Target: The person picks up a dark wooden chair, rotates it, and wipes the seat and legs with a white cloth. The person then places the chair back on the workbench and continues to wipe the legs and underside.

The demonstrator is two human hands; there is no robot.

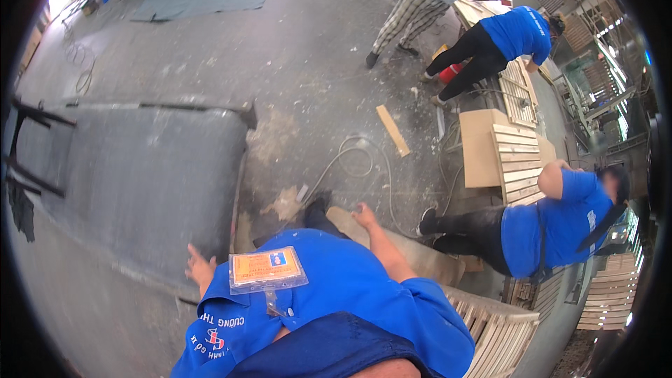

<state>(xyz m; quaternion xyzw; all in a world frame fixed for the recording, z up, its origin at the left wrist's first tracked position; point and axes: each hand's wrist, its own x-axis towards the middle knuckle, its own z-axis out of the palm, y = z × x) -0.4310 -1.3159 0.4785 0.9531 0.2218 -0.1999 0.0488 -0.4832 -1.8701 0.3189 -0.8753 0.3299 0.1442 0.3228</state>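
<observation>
I look down over my blue shirt and the clear badge holder [267,269] clipped to it. My left hand [199,266] hovers with fingers spread at the near edge of a grey felt-covered bench [133,168], holding nothing. My right hand [364,215] reaches forward onto the far end of a pale wooden board [420,255]; its fingers curl over the board's edge. A slatted wooden frame [497,329] stands just right of my body.
A person in blue crouches at the right [560,227] beside slatted panels [518,161]. Two more people bend over work farther back [507,38], [420,7]. A hose [357,154] and a loose wooden stick [393,129] lie on the dusty concrete floor.
</observation>
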